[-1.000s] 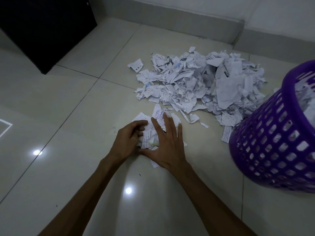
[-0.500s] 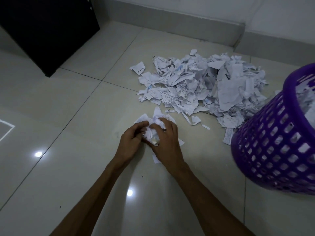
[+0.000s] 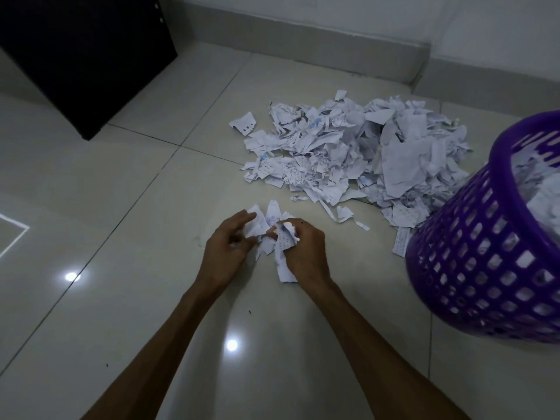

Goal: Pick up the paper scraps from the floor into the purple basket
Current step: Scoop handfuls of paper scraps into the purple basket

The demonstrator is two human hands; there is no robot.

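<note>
Head view: the floor (image 3: 91, 207) of pale glossy tiles carries everything here, with a dark cabinet (image 3: 85, 56) at the far left corner and a skirting board (image 3: 303, 53) along the back wall.

The purple basket (image 3: 472, 262) stands at the right edge, one of it, with white paper already showing inside the rim. It lies to the right of both hands and slightly nearer the right one, so the right arm looks the better placed for the carry across.

The big pile of paper scraps (image 3: 357, 153) lies ahead and to the right of the hands, its near right edge touching or just beside the basket wall. The pieces are too many and too overlapped to count. A few strays sit apart: one punched scrap (image 3: 244, 123) at the pile's left, and a couple of thin strips toward the hands.

A small bunch of scraps (image 3: 272, 228) is gathered between the two hands. The right hand (image 3: 304, 253) has its fingers curled round part of the bunch, with one longer piece hanging below it. The left hand (image 3: 225, 247) curls in against the bunch's other side; it seems to pinch some paper.
</note>
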